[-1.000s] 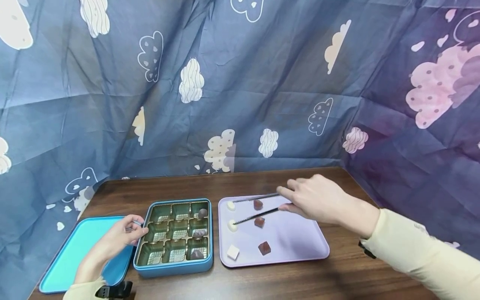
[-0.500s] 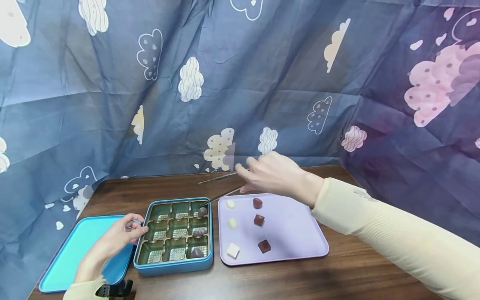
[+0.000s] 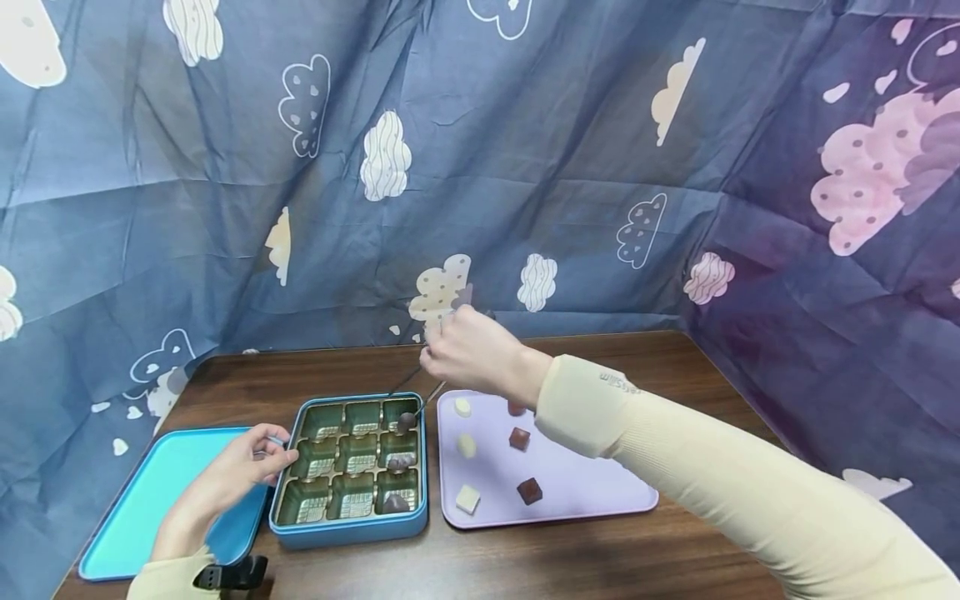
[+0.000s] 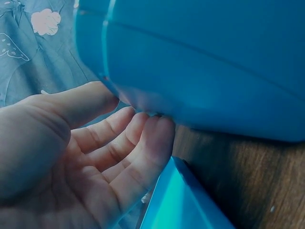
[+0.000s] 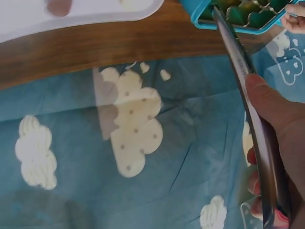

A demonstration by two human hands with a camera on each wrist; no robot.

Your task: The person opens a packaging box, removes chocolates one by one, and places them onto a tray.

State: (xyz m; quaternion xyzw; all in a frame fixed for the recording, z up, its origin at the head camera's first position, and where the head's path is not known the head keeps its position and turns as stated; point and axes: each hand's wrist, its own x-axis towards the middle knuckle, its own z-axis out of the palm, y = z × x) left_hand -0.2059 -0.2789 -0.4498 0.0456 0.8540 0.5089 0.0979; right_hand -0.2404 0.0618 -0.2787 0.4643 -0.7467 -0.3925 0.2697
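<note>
My right hand (image 3: 471,350) grips metal tongs (image 5: 238,62) with serrated tips. The tongs reach into the far right compartment of a blue box (image 3: 352,537), at a dark chocolate (image 3: 407,422) in it; whether they pinch it I cannot tell. Two more dark chocolates sit lower in that right column: one in the middle (image 3: 400,462), one in front (image 3: 395,502). With bent, relaxed fingers my left hand (image 3: 238,471) touches the box's left side; in the left wrist view, its thumb and fingertips (image 4: 159,129) meet the blue wall.
Right of the box lies a lilac tray (image 3: 592,492) with white chocolates (image 3: 468,500) and brown chocolates (image 3: 529,491). A turquoise lid (image 3: 161,500) lies left of the box, partly under my left forearm. A blue cloud-print cloth (image 3: 480,167) hangs behind the wooden table (image 3: 337,575).
My right hand has moved left with the tongs, from over the lilac tray to the box's far right compartment. The tongs' arms have come closer together. My left hand has stayed put.
</note>
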